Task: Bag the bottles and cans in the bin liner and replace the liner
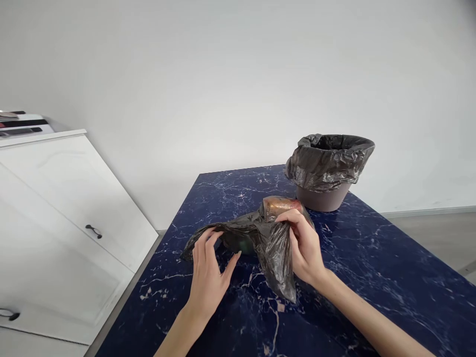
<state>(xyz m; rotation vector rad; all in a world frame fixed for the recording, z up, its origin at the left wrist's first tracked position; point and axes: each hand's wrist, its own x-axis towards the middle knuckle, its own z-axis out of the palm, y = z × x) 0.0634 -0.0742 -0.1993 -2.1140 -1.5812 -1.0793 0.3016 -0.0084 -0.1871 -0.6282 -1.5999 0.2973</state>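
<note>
**While the thin bag sat half-gathered, its contents could have slipped out**

Because the black plastic bag (260, 238) was flimsy and lay slack on the dark blue marbled table (372, 267), a tear or a spill looked like the likeliest trouble. Something brownish and rounded (280, 204) bulged through the film at the far end, and a greenish shape (243, 245) showed dimly nearer the middle; what either was could not be made out. A sharp tug on the gathered part might have stretched the film until it split, or let the objects roll toward the table's near-left edge. A loose flap hung below the grip, and it could have snagged or pulled the grip off centre.

The right hand (303, 245) was partly curled, fingers and thumb pinching a bunched fold of the bag just beside the brownish bulge. The left hand (210, 270) was spread wide, fingertips resting on the bag's left end and thumb (232, 260) held out toward the middle, pressing rather than gripping.

Behind the bag, near but not touching it, stood a small bin (323, 198) lined with a similar black bag (329, 161). A white cabinet (63, 223) stood well apart on the left.
</note>
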